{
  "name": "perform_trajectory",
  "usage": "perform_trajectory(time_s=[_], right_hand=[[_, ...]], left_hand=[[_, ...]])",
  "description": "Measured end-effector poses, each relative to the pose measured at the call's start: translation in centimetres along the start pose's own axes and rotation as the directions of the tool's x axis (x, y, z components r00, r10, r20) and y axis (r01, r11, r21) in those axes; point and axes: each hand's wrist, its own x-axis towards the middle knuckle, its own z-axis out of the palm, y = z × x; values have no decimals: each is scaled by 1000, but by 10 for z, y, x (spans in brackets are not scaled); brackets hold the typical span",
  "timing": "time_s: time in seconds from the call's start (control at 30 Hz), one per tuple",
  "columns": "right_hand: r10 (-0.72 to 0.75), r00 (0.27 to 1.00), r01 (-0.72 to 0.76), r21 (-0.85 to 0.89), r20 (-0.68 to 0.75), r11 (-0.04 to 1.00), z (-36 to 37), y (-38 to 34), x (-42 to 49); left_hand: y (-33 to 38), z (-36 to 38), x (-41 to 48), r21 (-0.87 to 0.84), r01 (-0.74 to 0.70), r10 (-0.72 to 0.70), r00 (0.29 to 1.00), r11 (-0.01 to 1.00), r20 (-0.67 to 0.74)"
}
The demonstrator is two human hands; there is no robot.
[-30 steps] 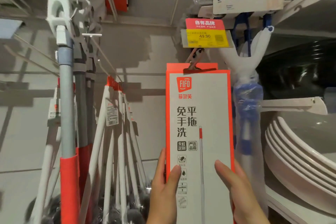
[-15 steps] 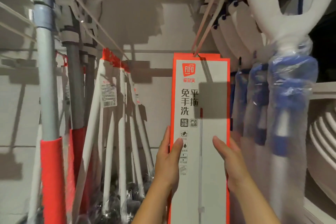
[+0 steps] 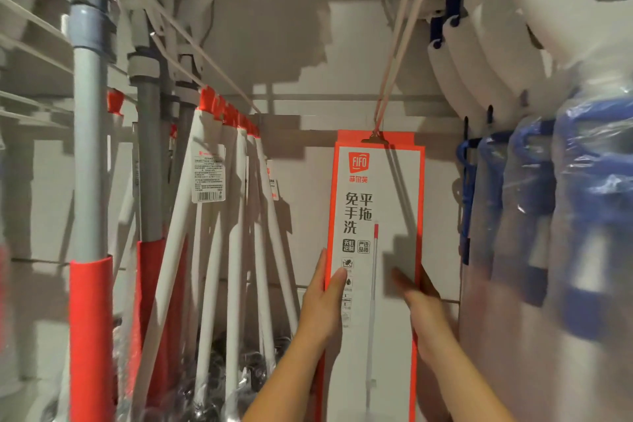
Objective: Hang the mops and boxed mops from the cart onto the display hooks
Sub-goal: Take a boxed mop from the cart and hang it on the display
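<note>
A tall white boxed mop point(image 3: 375, 202) with an orange border and a FIFO logo hangs by its top tab on a long display hook point(image 3: 397, 55), far back near the wall panel. My left hand point(image 3: 323, 301) grips the box's left edge, thumb across its front. My right hand point(image 3: 423, 305) holds the box's right edge, its fingers wrapped behind. Both forearms reach up from the bottom of the head view.
To the left hang white mop handles with orange caps point(image 3: 236, 216) and grey poles with red sleeves point(image 3: 90, 216). To the right, close to the box, hang plastic-wrapped blue and white mops point(image 3: 561, 209). Bare wire hooks point(image 3: 30, 48) stick out at far left.
The box has slid back along the hook toward the wall, and my view has moved in and down with it. The price tag has left the frame. Both hands stay on the box.
</note>
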Motion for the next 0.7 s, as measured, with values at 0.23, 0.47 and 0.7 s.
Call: perform_trajectory(time_s=[0.23,0.47,0.7], right_hand=[[53,986,-69,-98,-159,993,3,16,27],[-85,995,60,-395,-46,917,-12,-2,0],[7,994,94,-875,111,474,-18,-17,-42]], left_hand=[[-5,5,2,167,-1,6,1000,986,-31],[10,1,-14,487,-35,57,998,873,-30],[34,-15,-46,876,-143,-58,980,460,191]])
